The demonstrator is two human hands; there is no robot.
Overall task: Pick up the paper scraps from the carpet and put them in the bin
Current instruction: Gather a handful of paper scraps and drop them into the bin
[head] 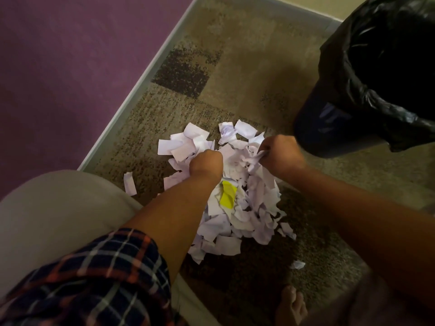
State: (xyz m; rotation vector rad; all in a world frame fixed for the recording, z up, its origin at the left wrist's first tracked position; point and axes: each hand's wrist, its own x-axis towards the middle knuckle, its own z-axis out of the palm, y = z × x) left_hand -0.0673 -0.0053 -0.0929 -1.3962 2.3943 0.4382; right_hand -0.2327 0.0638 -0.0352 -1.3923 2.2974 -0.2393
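Note:
A heap of white paper scraps (244,208) lies on the patterned brown carpet (226,74), with one yellow scrap (227,193) in it. My left hand (206,164) is down in the heap's far left part, fingers curled into the scraps. My right hand (280,153) grips a bunch of scraps at the heap's far right edge. The bin (374,74), lined with a black plastic bag, stands just right of and behind my right hand, its mouth open and dark.
A purple wall (70,67) with a pale skirting board (141,85) runs along the carpet's left side. My knee in beige trousers (58,208) is at the lower left. A bare foot (292,307) is at the bottom. Stray scraps (130,183) lie apart.

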